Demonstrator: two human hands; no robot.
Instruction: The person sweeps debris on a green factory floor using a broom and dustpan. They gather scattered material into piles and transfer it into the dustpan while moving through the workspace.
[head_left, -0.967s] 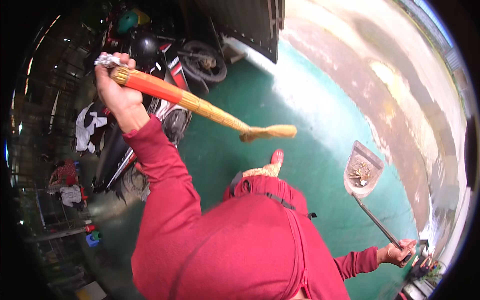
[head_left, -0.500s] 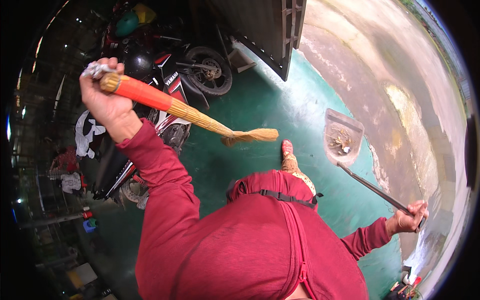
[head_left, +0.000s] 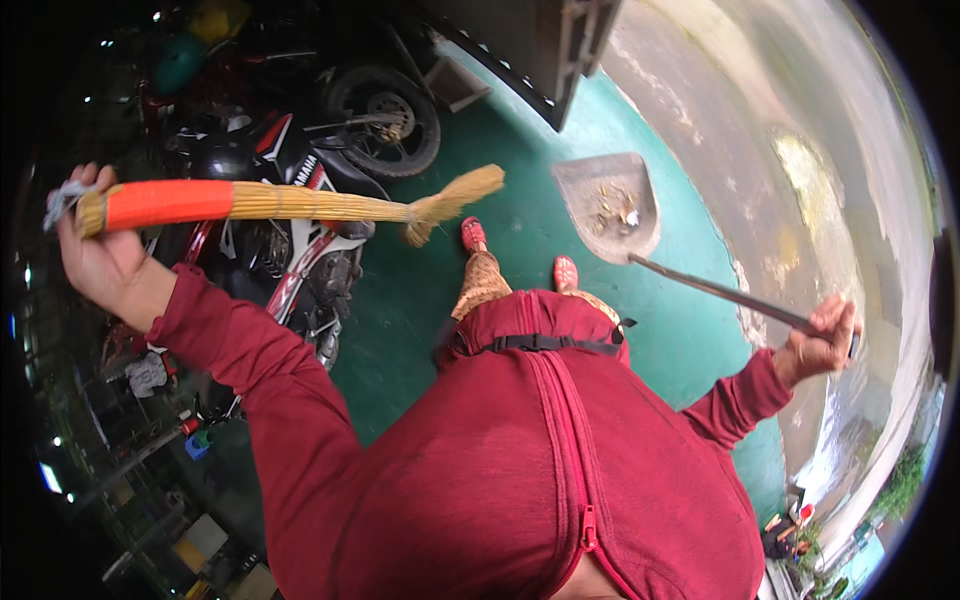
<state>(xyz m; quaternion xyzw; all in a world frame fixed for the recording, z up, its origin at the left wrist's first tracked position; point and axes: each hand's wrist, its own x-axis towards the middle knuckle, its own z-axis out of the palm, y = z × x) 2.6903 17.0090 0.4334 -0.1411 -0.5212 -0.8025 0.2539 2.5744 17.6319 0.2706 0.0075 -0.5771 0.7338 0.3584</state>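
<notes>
Out to the left, my left hand (head_left: 107, 250) is closed round the butt end of a straw hand broom (head_left: 320, 203) with an orange-red band on its handle. A crumpled silvery-grey scrap (head_left: 66, 203) shows at the same fingers; whether it is tied to the broom I cannot tell. The broom lies nearly level in the air, its bristles pointing right. On the other side my right hand (head_left: 818, 343) grips the dark stick handle of a long-handled dustpan (head_left: 640, 235). Several bits of dry litter (head_left: 612, 212) and a small white piece rest in its pan.
A black, red and white motorcycle (head_left: 300, 250) stands at the left, close to the broom. A dark metal gate (head_left: 540, 60) rises at the far middle. Green painted floor (head_left: 520, 210) meets rough concrete (head_left: 760, 190) at the right. Beyond the motorcycle is cluttered, dim ground.
My left hand and the broom have moved left, the broom now lying more level. The dustpan has shifted left and farther away. A second foot has come into view, and the view has turned slightly.
</notes>
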